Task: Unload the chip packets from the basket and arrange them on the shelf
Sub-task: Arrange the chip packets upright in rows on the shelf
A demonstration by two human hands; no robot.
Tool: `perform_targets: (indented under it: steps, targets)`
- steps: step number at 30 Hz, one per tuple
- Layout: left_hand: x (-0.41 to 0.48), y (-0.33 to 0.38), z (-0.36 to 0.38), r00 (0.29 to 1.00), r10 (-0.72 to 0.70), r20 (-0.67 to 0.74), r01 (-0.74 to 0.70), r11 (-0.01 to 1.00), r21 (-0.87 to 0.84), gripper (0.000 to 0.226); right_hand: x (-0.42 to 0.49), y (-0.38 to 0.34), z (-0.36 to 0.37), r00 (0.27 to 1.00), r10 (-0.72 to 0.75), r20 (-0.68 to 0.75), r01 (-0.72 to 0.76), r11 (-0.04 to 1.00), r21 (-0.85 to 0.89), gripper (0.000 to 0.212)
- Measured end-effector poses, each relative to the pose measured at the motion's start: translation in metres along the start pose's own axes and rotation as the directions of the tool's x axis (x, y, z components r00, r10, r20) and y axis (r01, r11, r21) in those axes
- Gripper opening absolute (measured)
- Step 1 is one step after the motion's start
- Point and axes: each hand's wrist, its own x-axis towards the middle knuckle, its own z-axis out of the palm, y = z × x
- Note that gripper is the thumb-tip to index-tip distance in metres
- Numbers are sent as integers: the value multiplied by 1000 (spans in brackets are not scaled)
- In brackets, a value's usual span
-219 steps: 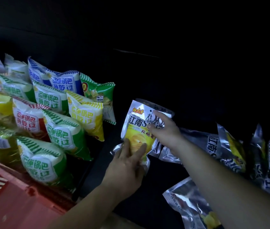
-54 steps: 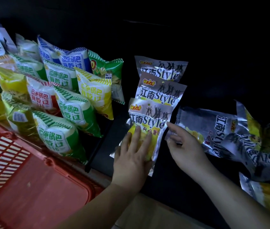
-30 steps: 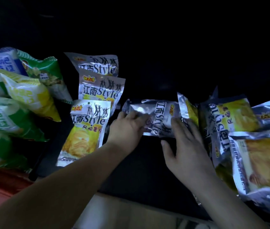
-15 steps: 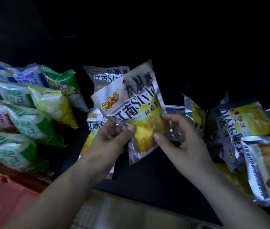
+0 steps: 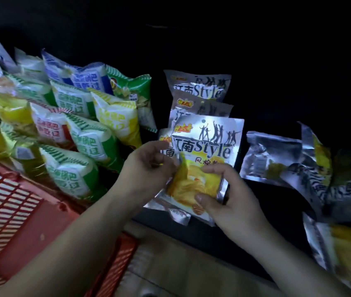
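A silver and yellow chip packet [image 5: 207,146] is held upright over the dark shelf [image 5: 245,232], in front of a row of matching silver packets [image 5: 198,86]. My left hand [image 5: 149,166] pinches its left edge. My right hand [image 5: 228,194] grips its lower right part, thumb on the yellow picture. The red basket [image 5: 9,211] sits at the lower left and looks empty where I can see into it.
Green, yellow, red and blue chip bags [image 5: 80,133] stand in rows on the shelf's left side. More silver packets [image 5: 288,161] lie loose in a heap on the right. A pale floor or ledge [image 5: 181,264] shows below the shelf edge.
Both hands picked a loose silver packet from the right heap, turned it upright and brought it left in front of the silver row. The view swung back left, showing the basket.
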Motion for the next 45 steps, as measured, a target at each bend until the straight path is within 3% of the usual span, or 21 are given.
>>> perform_targets:
  steps: [2,5,13,15,20,24,27,32,35,37,42,45]
  targets:
    - [0,-4,-10,1000,22,-9,-22,998,66,25,1,2,15,999,-5,38,3,999,34,48]
    - [6,-18,-29,995,-50,-89,60,992,107,22,2,6,33,997,-32,77,32,999,6,51]
    - [9,-55,-58,987,-131,-87,155,914,376,49,2,30,66,984,-99,147,143,933,-330,60]
    - [12,-56,-57,987,-132,-93,158,918,364,54,4,36,63,983,-129,132,173,895,-411,64]
    - [12,-55,-42,988,-103,-113,136,928,347,39,8,46,60,987,-141,76,160,844,-512,75]
    - [16,-57,-43,964,-181,-196,227,941,252,46,9,43,57,968,-244,51,207,671,-712,76]
    - [19,-57,-44,958,-197,-208,239,950,201,45,13,44,52,920,-349,180,344,495,-798,75]
    - [20,-59,-35,965,-192,-180,234,939,253,42,24,48,49,889,-307,341,457,538,-708,79]
    - [21,-57,-29,956,-236,-173,261,955,140,53,31,40,44,903,-205,378,423,584,-693,85]
    - [23,-52,-29,962,-226,-156,247,960,133,48,33,37,45,922,-159,353,375,591,-714,88]
    - [22,-51,-46,990,-89,-110,118,950,290,33,35,46,55,951,-163,262,307,565,-765,93]
    - [18,-55,-48,996,56,-67,-10,837,547,36,33,48,59,946,-204,251,322,527,-787,92]
